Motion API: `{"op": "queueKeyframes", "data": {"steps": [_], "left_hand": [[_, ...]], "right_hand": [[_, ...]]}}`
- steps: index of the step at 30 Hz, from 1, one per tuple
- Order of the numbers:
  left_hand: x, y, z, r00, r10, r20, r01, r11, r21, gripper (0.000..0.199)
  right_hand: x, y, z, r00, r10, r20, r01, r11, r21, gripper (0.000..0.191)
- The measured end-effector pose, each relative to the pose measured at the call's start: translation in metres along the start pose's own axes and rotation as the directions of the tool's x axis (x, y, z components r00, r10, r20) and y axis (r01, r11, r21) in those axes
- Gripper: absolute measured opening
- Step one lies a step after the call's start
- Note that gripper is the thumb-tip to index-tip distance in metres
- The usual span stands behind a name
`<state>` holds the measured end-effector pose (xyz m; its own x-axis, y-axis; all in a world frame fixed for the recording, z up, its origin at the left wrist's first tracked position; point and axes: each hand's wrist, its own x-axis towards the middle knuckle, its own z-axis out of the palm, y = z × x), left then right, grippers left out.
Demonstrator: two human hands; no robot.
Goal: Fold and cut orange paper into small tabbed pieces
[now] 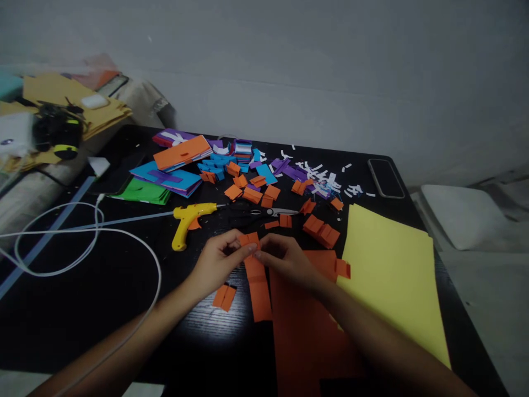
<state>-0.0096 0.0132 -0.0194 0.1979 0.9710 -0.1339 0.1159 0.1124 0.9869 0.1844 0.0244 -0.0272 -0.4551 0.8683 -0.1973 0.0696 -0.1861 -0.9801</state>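
Note:
Both hands grip the top of a creased orange paper strip [258, 289], which hangs down toward the table's front. My left hand [219, 256] pinches its left edge between thumb and fingers. From the right side, my right hand [289, 259] pinches the same strip, thumb near the other thumb. Beneath my right hand and forearm lies a large orange sheet [303, 331]. A small folded orange piece [225, 298] rests just below my left hand. Past the hands are black-handled scissors [281, 212] and a yellow glue gun [185, 220].
Several folded orange pieces [252, 194] and white paper scraps [326, 179] scatter across the back. Folded coloured papers [184, 153] are stacked at back left. Yellow sheets [392, 275] lie right, with a phone [386, 177] beyond. A white cable [152, 253] loops over the left side.

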Motion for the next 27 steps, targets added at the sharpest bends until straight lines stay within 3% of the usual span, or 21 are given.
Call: {"op": "queueKeyframes", "data": {"steps": [8, 18, 24, 27], "left_hand": [[-0.0002, 0.0028, 0.0006, 1.000, -0.008, -0.020, 0.008, 1.000, -0.015, 0.031], [0.0017, 0.0079, -0.0061, 0.995, -0.021, -0.095, 0.025, 0.999, 0.040, 0.023], [0.0038, 0.0047, -0.0042, 0.998, -0.057, -0.014, 0.057, 0.998, -0.004, 0.031], [0.0030, 0.0043, -0.0041, 0.998, -0.060, -0.026, 0.061, 0.998, 0.026, 0.038]], "right_hand": [[0.0000, 0.0001, -0.0019, 0.999, -0.014, 0.050, 0.023, 0.986, -0.167, 0.042], [-0.0006, -0.0027, -0.0035, 0.997, -0.011, 0.075, 0.021, 0.990, -0.140, 0.045], [0.0004, -0.0012, -0.0037, 0.999, 0.003, 0.045, 0.002, 0.994, -0.107, 0.045], [0.0004, -0.0020, -0.0040, 0.999, 0.009, 0.036, -0.005, 0.995, -0.102, 0.045]]}}
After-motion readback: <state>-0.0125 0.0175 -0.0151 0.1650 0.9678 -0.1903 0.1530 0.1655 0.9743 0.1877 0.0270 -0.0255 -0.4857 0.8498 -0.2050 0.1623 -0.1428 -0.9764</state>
